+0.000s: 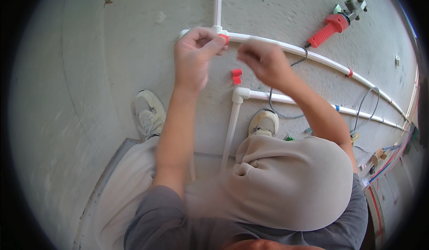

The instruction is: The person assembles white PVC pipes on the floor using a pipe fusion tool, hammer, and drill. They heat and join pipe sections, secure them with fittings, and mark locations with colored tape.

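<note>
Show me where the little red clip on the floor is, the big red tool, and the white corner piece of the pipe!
red clip (237, 76), head view, on its middle.
red tool (330, 28), head view, on its ribbed red handle.
white pipe elbow (240, 93), head view, on the bend.
</note>
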Motion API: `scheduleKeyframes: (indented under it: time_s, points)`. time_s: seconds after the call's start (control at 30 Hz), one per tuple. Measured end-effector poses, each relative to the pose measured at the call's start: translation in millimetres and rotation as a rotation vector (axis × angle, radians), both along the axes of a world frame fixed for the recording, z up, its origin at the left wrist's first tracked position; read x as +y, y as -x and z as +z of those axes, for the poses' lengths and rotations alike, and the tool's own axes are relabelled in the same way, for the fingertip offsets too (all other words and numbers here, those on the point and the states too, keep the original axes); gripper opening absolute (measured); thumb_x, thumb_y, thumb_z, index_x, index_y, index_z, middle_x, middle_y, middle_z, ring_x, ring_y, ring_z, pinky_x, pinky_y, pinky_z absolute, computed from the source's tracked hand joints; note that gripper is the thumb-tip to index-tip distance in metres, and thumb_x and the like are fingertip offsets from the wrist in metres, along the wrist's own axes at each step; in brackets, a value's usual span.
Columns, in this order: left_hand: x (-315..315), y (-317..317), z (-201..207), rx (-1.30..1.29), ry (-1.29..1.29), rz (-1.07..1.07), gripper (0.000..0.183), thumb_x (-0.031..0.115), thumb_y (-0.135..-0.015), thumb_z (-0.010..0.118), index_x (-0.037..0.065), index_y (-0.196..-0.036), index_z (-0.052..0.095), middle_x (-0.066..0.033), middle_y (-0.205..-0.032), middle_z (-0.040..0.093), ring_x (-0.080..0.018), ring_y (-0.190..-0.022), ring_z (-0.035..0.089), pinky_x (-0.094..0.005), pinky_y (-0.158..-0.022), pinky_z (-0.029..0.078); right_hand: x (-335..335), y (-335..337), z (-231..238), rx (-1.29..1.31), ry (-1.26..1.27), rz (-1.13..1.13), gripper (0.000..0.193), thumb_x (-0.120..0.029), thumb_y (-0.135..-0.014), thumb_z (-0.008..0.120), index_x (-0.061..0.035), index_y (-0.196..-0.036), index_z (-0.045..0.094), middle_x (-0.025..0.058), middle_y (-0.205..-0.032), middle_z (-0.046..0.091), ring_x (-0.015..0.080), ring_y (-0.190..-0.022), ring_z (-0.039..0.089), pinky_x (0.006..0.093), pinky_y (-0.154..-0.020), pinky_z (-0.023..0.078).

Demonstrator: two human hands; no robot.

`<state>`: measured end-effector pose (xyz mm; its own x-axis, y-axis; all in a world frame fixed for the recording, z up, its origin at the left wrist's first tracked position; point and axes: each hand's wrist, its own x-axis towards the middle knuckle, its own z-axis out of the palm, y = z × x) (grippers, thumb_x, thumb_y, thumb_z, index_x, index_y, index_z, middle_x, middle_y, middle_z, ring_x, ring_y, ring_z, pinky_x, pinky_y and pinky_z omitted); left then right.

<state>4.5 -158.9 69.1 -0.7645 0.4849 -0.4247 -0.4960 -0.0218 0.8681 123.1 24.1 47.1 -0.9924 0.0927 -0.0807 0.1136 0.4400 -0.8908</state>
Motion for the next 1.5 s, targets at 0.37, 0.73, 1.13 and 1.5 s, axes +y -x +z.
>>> scheduleKeyframes:
  time_s: [0.37,0.73,1.13,1.5]
  points:
    - [-63.5,-23.4,-60.8,-0.121,0.241,0.181,0.015,-0.007,-0.074,0.057,0.004,-0.084,0.058,-0.0088,-0.081,0.064,-0.0147,-0.063,0.053,-0.0293,-0.056,0.044,-36.0,-57.8,-60.9,0.133,-0.653,0.447,0.027,-0.015,-0.083,0.07,-0.0061,-0.109,0.066,0.0101,-0.106,0.066,0.0274,-0.093,0.07,0.0415,-0.074,0.058]
    - [-54.1,-40.9,-48.6,-0.107,0.25,-0.178,0.03,-0.005,-0.086,0.072,-0.001,-0.115,0.08,0.0005,-0.091,0.076,-0.0029,-0.065,0.052,-0.0204,-0.054,0.041,-30.1,-7.2,-27.8,-0.485,0.186,0.164,0.013,-0.014,-0.1,0.069,-0.0009,-0.102,0.071,0.0073,-0.08,0.063,0.0186,-0.066,0.061,0.0339,-0.061,0.051]
    - [-39.8,-6.5,-51.0,0.061,0.41,0.172,0.01,0.002,-0.097,0.077,-0.001,-0.106,0.077,-0.0031,-0.104,0.074,-0.0056,-0.073,0.057,-0.0237,-0.06,0.045,-41.0,88.5,-32.0,-0.606,0.745,-0.131,0.025,-0.025,-0.107,0.065,-0.0021,-0.102,0.074,-0.001,-0.082,0.063,0.0076,-0.065,0.05,0.0261,-0.057,0.037]
    - [-13.5,7.2,-82.3,0.383,0.689,0.257,0.011,0.004,-0.095,0.079,-0.007,-0.098,0.076,-0.0077,-0.101,0.072,-0.015,-0.085,0.063,-0.0331,-0.077,0.051,-40.5,108.3,-43.4,-0.345,0.03,-0.002,0.031,-0.02,-0.096,0.063,-0.0032,-0.113,0.081,0.0253,-0.092,0.076,0.0412,-0.083,0.071,0.0487,-0.08,0.056]
